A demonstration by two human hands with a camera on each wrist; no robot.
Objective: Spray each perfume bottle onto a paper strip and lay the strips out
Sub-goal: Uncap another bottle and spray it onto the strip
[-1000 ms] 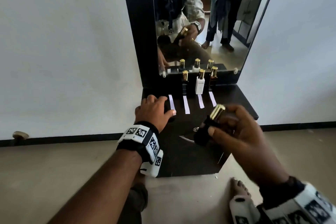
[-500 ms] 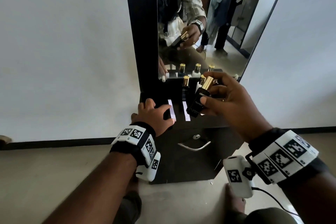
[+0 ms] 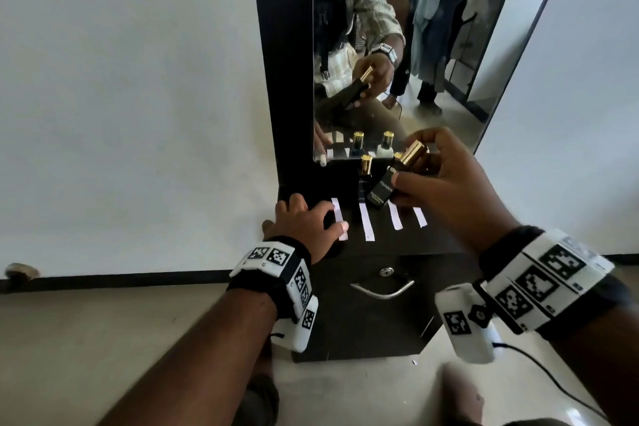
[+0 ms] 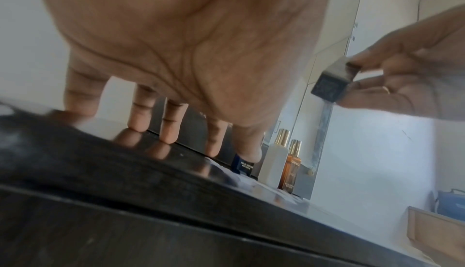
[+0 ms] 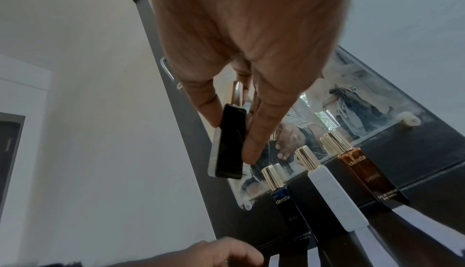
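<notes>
Item 1. Right hand: fingers are pinching a black rectangular perfume bottle with a gold cap, holding it tilted, cap up and away, in the air above the white paper strips. Judged purpose: it is being brought over a strip for spraying; the cap is on, so it would need removing first.

Item 2. Left hand: fingers are spreading, tips pressing down on the glossy black surface of a low cabinet; the thumb is resting on the near end of the leftmost white paper strip, apparently pinning it so it does not shift.

Item 3. Three further white paper strips are lying side by side to the right, each roughly in line with a bottle position, presumably so that scent and strip stay paired.

Item 4. Standing upright against the mirror at the back: a dark blue rectangular bottle with gold cap, a white rectangular bottle with gold cap, an amber-brown rectangular bottle with gold cap.

Item 5. Obscured: in the head view the right hand is covering most of the white and amber bottles. The held bottle's label is too blurred to read. Whether any strip is already sprayed cannot be told. The far ends of the right-hand strips are hidden behind the held bottle and hand.
</notes>
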